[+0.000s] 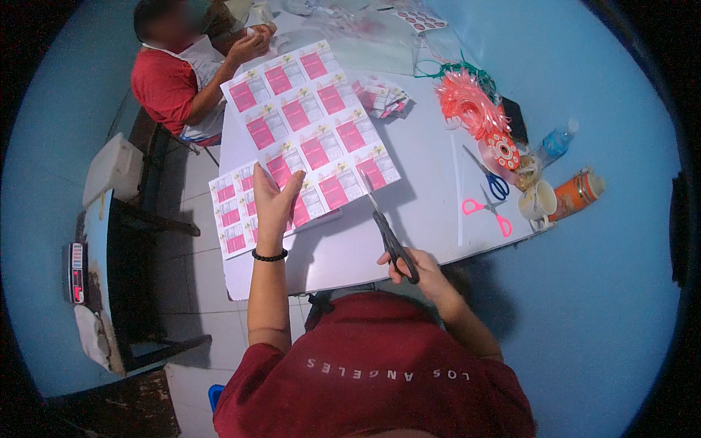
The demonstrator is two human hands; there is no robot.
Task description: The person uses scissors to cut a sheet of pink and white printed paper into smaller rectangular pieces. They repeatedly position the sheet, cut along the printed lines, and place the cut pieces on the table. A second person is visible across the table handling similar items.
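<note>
Raised over the white table, my left hand (275, 200) grips a sheet of printed pink-and-white labels (312, 126) near its lower left edge. My right hand (419, 271) has its fingers in the handles of black-handled scissors (390, 235). The scissor blades point up at the sheet's lower right part, by a label near the corner; whether they touch the paper I cannot tell. More label sheets (233, 219) lie lower left, partly behind my left hand and the raised sheet. A small pile of cut labels (386, 98) rests on the table behind the sheet.
Blue-handled scissors (495, 183), pink-handled scissors (490, 209), a ribbon spool (501, 150), coral ribbon (471, 101), a mug (538, 201) and a plastic bottle (556, 143) are at the right. A co-worker (175, 82) sits upper left. A digital scale (76, 274) stands far left.
</note>
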